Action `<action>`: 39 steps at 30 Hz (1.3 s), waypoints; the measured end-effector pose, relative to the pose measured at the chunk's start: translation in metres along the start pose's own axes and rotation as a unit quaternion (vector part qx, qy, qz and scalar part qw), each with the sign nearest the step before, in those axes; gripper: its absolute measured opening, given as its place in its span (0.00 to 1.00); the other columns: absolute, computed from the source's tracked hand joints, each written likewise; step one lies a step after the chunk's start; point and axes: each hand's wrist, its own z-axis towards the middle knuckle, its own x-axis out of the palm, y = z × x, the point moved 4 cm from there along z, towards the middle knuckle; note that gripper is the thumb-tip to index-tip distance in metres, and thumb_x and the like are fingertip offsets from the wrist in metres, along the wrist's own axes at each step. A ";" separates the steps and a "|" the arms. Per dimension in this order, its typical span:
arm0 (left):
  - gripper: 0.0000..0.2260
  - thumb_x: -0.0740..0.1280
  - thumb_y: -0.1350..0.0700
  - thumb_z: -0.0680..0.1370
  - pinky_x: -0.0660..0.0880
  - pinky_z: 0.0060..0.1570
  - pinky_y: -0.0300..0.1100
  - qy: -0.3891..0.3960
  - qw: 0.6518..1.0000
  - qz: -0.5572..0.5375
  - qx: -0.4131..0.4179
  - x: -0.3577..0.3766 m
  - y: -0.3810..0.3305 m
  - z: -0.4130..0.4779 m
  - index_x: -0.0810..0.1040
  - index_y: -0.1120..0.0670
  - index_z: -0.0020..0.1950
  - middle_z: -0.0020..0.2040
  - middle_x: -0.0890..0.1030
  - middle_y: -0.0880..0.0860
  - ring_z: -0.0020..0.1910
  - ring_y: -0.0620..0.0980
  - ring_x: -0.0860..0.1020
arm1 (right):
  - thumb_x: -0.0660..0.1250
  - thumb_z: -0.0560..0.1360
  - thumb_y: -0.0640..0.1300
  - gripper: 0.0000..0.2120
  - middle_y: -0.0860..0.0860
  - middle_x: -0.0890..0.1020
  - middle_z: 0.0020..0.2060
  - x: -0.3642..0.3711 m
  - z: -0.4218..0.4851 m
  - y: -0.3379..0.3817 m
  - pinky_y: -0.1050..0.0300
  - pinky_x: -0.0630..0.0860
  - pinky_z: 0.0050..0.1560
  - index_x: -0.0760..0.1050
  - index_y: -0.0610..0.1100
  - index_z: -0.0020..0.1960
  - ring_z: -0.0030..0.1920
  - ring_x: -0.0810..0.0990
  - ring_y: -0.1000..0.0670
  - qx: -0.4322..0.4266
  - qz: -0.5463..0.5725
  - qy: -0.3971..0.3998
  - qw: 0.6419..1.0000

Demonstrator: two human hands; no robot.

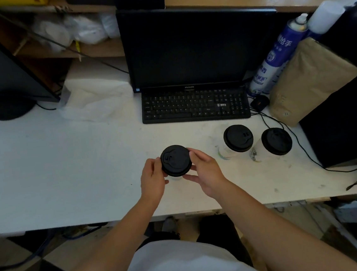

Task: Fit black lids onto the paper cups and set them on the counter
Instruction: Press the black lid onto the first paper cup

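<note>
A black lid (176, 160) sits on top of a white paper cup (176, 178), of which only a sliver shows below the lid. My left hand (153, 179) grips the lid's left edge and my right hand (206, 171) grips its right edge, over the white counter (68, 166). To the right stand two more white paper cups with black lids on them, one (238, 138) nearer the keyboard and the other (276, 141) further right.
A black keyboard (194, 104) and monitor (187, 46) stand behind the cups. A mouse (259, 102), cables, blue spray cans (278, 55), a brown paper bag (306, 81) and a black box (345, 125) crowd the right. White plastic bags (96, 97) lie at the back left.
</note>
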 end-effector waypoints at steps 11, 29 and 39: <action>0.17 0.54 0.43 0.85 0.82 0.41 0.49 0.028 0.998 0.052 -0.001 0.003 0.000 0.008 0.75 0.51 0.46 0.43 0.81 0.52 0.41 0.50 0.81 | 0.57 0.85 0.53 0.14 0.48 0.81 0.59 -0.003 0.012 -0.010 0.52 0.84 0.40 0.79 0.49 0.60 0.57 0.81 0.43 0.012 -0.066 -0.020 0.998; 0.14 0.52 0.57 0.86 0.74 0.58 0.39 0.107 0.957 0.161 0.215 -0.006 -0.020 0.015 0.72 0.58 0.67 0.58 0.78 0.51 0.57 0.49 0.77 | 0.48 0.87 0.49 0.19 0.44 0.77 0.56 -0.001 0.018 -0.013 0.55 0.85 0.45 0.71 0.38 0.64 0.55 0.78 0.47 -0.140 -0.256 0.003 0.956; 0.13 0.54 0.57 0.86 0.79 0.52 0.36 0.031 0.979 0.055 0.195 -0.004 -0.010 -0.003 0.74 0.49 0.66 0.57 0.80 0.42 0.57 0.34 0.78 | 0.57 0.85 0.47 0.11 0.43 0.80 0.58 -0.002 0.016 -0.020 0.52 0.84 0.48 0.75 0.42 0.56 0.57 0.82 0.43 -0.024 -0.043 -0.016 0.999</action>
